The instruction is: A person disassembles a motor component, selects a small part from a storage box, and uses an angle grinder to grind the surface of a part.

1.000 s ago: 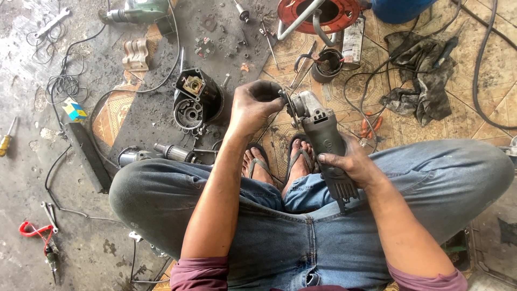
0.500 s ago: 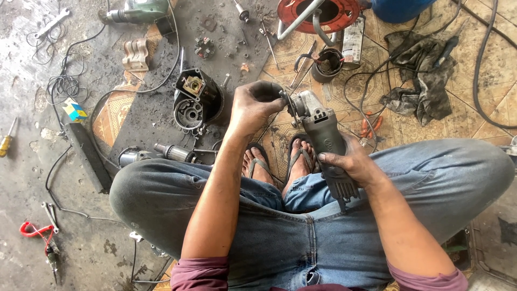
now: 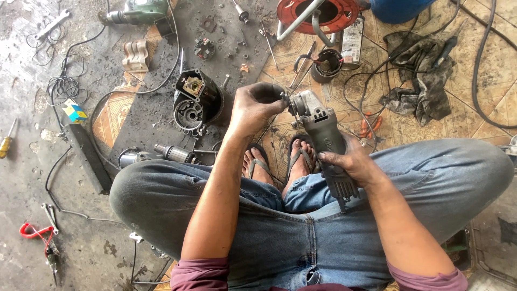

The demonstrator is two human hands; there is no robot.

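Above the crossed legs, just over the sandalled feet (image 3: 277, 161): grey angle grinder (image 3: 322, 136), head pointing away, tail resting toward the right thigh. Right hand (image 3: 350, 161) clamped round the rear of the body, fingers wrapped underneath. Left hand (image 3: 257, 106) closed at the spindle end, fingertips pinched on some small part there; too dark to tell which part. To do this step well, probably best to keep the body braced against the leg, hold the rear grip firm so the head cannot twist, and turn at the spindle with the fingertips only, without letting the piece drop among the clutter. Further out on the floor: opened black motor housing (image 3: 197, 100) to the left, an armature (image 3: 173, 153) beside the left knee, orange-handled pliers (image 3: 369, 125) to the right, dark rags (image 3: 420, 75) beyond, a yellow-handled screwdriver (image 3: 6, 141) at far left.
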